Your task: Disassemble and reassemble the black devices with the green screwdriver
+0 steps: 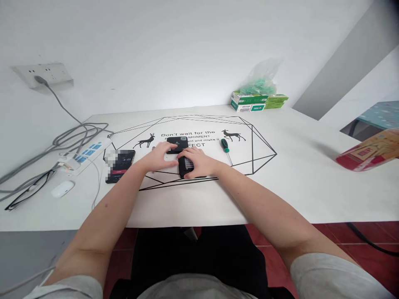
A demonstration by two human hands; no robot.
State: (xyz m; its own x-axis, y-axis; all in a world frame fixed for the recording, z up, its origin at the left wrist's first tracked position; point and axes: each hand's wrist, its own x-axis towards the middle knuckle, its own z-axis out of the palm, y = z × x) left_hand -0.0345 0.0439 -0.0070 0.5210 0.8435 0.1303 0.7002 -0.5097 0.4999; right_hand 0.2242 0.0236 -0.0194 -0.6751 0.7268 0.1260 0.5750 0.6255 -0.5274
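My right hand [199, 161] curls over a small black device [186, 166] with a grey gridded patch on its face, its fingers and thumb around the edges. The palm hides much of it. Beside it, my left hand [160, 157] has its fingers and thumb spread, the thumb reaching toward the device's left side. Just beyond both hands lies a flat black phone-like piece [177, 143] with a lighter square at one corner. My left fingertips are at its near edge; whether they touch it I cannot tell. A green-handled screwdriver [225, 146] rests to the right of my right hand.
A lit smartphone [123, 166] lies left of my left forearm. Farther left are a power strip [89, 155] with cables, a white earphone case [62, 189] and glasses [31, 190]. Green-and-white boxes [249, 101] stand at the back; a red package [368, 153] is at right.
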